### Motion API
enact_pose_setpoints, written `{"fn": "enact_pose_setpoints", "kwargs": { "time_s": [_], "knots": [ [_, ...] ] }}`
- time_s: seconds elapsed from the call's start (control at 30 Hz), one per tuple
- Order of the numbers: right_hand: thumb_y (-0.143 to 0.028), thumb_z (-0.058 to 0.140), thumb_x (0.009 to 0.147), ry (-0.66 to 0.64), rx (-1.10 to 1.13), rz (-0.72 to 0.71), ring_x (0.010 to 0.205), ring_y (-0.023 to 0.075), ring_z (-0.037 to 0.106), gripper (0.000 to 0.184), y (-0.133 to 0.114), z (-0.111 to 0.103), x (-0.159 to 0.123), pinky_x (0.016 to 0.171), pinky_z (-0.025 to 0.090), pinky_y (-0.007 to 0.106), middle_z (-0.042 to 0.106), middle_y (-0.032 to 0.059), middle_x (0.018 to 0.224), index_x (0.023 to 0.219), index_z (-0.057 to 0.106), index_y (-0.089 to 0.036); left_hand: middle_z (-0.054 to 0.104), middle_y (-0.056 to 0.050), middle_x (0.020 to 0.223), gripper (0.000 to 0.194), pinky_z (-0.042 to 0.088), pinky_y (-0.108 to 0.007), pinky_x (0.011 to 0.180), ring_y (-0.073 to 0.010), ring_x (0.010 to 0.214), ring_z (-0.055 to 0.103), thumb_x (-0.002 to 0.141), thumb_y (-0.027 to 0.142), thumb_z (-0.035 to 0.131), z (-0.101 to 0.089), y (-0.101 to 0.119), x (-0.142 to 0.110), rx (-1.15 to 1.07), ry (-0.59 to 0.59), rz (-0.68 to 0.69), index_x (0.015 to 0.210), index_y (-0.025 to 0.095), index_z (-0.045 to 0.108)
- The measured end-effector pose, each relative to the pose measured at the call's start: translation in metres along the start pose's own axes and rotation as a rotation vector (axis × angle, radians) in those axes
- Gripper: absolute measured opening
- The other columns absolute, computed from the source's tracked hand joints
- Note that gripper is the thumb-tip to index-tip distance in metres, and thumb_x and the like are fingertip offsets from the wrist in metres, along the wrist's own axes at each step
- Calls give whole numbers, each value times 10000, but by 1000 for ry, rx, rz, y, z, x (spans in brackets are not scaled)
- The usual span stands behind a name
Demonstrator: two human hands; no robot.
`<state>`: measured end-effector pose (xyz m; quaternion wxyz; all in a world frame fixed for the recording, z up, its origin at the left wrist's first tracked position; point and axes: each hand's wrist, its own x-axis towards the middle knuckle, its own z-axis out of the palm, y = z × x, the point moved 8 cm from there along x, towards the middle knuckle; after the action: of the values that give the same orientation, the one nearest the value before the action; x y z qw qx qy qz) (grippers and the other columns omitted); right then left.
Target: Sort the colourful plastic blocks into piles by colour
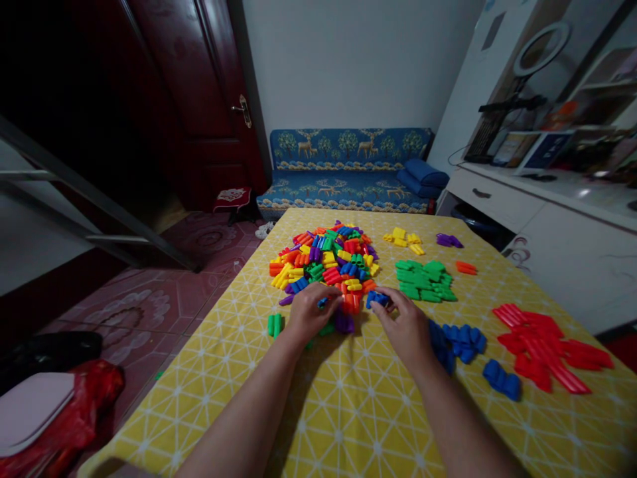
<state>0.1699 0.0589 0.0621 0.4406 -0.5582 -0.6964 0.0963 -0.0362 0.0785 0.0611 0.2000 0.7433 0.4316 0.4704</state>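
Note:
A mixed heap of coloured plastic blocks [326, 259] lies on a table with a yellow patterned cloth [348, 411]. My left hand [309, 312] rests at the heap's near edge, fingers pinched on a small blue block. My right hand [405, 325] is beside it, fingers closed on another blue block [377, 299]. A purple block [343, 323] lies between the hands. Sorted groups lie to the right: green blocks [425, 280], blue blocks [462, 338], red blocks [542, 345], yellow blocks [404, 240], purple blocks [448, 240] and one orange block [466, 267].
A lone green block [274, 324] lies left of my left hand. A blue sofa [348, 169] stands behind the table, a dark red door [209, 99] at the back left, white cabinets [562, 219] on the right. A red bag [74, 418] sits on the tiled floor.

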Motion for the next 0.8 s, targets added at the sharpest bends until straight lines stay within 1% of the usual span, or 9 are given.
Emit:
{"fn": "enact_pose_setpoints", "kwargs": {
  "time_s": [0.07, 0.13, 0.2, 0.27, 0.33, 0.43, 0.53, 0.63, 0.8],
  "knots": [
    [-345, 586, 879, -9, -156, 83, 756, 202, 640, 258, 20, -10, 4, 724, 492, 336, 729, 75, 956, 1063, 694, -200, 730, -73, 900, 144, 495, -382, 849, -242, 916, 620, 880, 255, 596, -20, 1, 2, 225, 127, 25, 927, 212, 726],
    [-347, 585, 867, -43, -340, 148, 753, 223, 629, 234, 38, -19, 6, 710, 458, 353, 730, 69, 866, 996, 724, -211, 723, -70, 963, 205, 475, -401, 909, -259, 983, 591, 837, 199, 583, -36, -3, 3, 377, 191, -13, 988, 218, 721],
    [-342, 584, 854, -78, -496, 181, 798, 249, 619, 212, 51, -24, 6, 724, 430, 378, 728, 73, 862, 921, 749, -227, 708, -73, 1021, 269, 458, -414, 952, -277, 1034, 572, 788, 185, 592, -43, -10, 3, 491, 185, -84, 1020, 219, 724],
    [-310, 600, 824, -75, -573, 173, 873, 271, 604, 185, 54, -26, 4, 755, 414, 400, 727, 75, 943, 878, 764, -243, 689, -86, 1060, 296, 452, -429, 968, -301, 1071, 555, 757, 209, 616, -44, -19, 2, 576, 135, -158, 1027, 220, 737],
    [-254, 611, 791, -32, -570, 128, 937, 279, 587, 189, 49, -26, 3, 786, 408, 411, 714, 65, 1030, 894, 769, -254, 665, -101, 1115, 342, 453, -447, 970, -327, 1103, 540, 736, 269, 661, -40, -26, 1, 624, 62, -206, 1066, 227, 741],
    [-201, 598, 783, 30, -487, 34, 988, 269, 576, 223, 34, -21, 2, 834, 410, 411, 700, 50, 1073, 921, 763, -258, 620, -108, 1195, 447, 460, -459, 972, -339, 1132, 529, 717, 328, 705, -35, -32, -1, 646, -34, -230, 1157, 250, 717],
    [-198, 593, 799, 42, -393, -32, 1000, 253, 577, 196, 21, -13, 1, 871, 410, 402, 700, 41, 1073, 897, 755, -253, 602, -109, 1197, 463, 483, -435, 947, -324, 1129, 543, 711, 261, 698, -35, -38, -2, 639, -87, -267, 1174, 260, 709],
    [-192, 590, 809, 38, -338, -52, 1004, 245, 580, 187, 15, -8, -1, 891, 408, 395, 701, 39, 1077, 894, 747, -247, 609, -109, 1170, 483, 498, -418, 916, -316, 1102, 563, 693, 211, 706, -40, -42, -3, 640, -125, -298, 1173, 262, 708],
    [-198, 581, 825, 31, -288, -83, 984, 234, 591, 168, 9, -5, -2, 901, 409, 389, 710, 37, 1052, 885, 732, -241, 648, -86, 1124, 450, 492, -369, 888, -280, 1040, 605, 710, 260, 752, -46, -45, -4, 607, -185, -299, 1158, 274, 710]
  ]
}}
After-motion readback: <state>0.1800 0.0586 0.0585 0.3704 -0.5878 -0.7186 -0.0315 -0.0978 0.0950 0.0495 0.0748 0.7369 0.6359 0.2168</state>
